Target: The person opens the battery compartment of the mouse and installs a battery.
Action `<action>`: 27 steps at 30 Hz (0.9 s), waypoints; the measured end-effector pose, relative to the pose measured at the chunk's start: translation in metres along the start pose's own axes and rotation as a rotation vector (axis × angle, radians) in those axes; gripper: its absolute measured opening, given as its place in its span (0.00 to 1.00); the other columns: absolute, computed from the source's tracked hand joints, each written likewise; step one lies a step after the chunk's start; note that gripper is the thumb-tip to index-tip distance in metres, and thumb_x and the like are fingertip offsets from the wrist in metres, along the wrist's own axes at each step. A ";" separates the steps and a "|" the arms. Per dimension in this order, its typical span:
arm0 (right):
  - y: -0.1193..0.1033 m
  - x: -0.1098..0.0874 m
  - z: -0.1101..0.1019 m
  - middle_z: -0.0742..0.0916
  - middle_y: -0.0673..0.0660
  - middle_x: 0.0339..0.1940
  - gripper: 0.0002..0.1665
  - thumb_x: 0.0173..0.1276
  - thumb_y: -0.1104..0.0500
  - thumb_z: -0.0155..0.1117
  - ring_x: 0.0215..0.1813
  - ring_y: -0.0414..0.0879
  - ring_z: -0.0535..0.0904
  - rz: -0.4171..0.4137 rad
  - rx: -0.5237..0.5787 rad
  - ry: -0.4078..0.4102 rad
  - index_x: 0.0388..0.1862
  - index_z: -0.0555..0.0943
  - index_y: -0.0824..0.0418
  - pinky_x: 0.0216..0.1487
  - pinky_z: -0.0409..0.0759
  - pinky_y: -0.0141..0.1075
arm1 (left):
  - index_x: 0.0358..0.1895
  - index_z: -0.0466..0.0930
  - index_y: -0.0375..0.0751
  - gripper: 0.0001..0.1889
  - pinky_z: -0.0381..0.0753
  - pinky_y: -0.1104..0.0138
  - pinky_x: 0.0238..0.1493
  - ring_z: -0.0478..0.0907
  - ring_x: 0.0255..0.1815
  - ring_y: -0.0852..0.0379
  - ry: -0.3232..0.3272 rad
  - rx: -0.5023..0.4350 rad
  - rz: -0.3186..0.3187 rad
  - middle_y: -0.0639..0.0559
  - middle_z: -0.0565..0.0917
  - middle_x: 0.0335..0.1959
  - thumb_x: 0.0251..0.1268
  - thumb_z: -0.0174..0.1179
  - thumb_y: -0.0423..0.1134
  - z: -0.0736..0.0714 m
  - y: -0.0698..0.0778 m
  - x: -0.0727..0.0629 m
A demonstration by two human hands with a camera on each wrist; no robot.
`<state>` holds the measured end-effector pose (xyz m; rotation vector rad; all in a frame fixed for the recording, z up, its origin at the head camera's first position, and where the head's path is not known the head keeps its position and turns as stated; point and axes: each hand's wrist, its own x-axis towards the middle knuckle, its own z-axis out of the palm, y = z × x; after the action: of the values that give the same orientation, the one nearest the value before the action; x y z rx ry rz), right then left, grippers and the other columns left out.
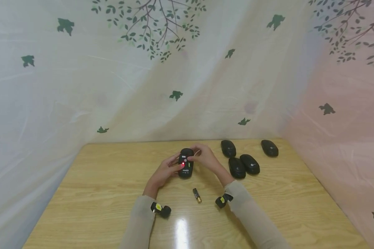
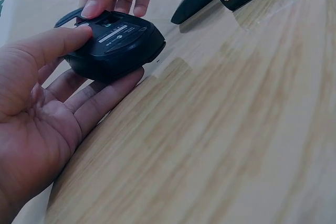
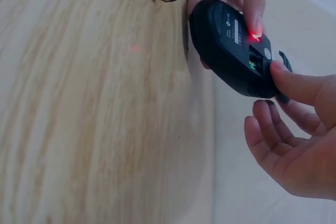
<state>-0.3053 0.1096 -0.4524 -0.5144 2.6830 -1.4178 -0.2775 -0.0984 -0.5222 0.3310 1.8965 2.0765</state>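
A black computer mouse (image 1: 185,174) is held bottom side up over the table. My left hand (image 1: 164,172) grips it from the left, thumb across the labelled underside and fingers below. A red light glows at that thumb's tip. From the other side my right hand (image 1: 205,159) pinches the far end, its thumb beside an open slot (image 3: 253,62) in the underside. A thin dark piece (image 3: 285,60) shows just behind the right thumb. On the table nearer the body lies a black and gold battery (image 1: 197,195), apart from both hands.
Several more black mice (image 1: 250,164) sit at the right on the wooden table (image 1: 106,193), one of them (image 1: 269,148) farther off. A pale printed curtain (image 1: 127,103) hangs behind the table and along its sides.
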 end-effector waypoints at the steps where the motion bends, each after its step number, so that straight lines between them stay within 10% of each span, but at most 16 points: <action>1: 0.000 0.000 0.000 0.89 0.60 0.44 0.17 0.63 0.63 0.76 0.48 0.50 0.82 0.003 -0.008 -0.008 0.50 0.85 0.65 0.52 0.83 0.41 | 0.80 0.60 0.45 0.34 0.89 0.61 0.46 0.84 0.56 0.48 -0.001 -0.001 -0.002 0.32 0.68 0.75 0.73 0.60 0.32 0.000 0.000 0.000; 27: 0.010 -0.004 0.005 0.83 0.62 0.66 0.30 0.68 0.63 0.70 0.59 0.57 0.84 -0.052 -0.054 -0.149 0.70 0.77 0.62 0.55 0.86 0.43 | 0.80 0.60 0.47 0.34 0.89 0.62 0.45 0.82 0.58 0.48 -0.023 -0.010 0.010 0.31 0.66 0.76 0.74 0.59 0.31 0.000 0.003 -0.001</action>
<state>-0.3033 0.1117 -0.4637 -0.6699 2.6140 -1.2677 -0.2764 -0.0993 -0.5195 0.3612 1.8744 2.0798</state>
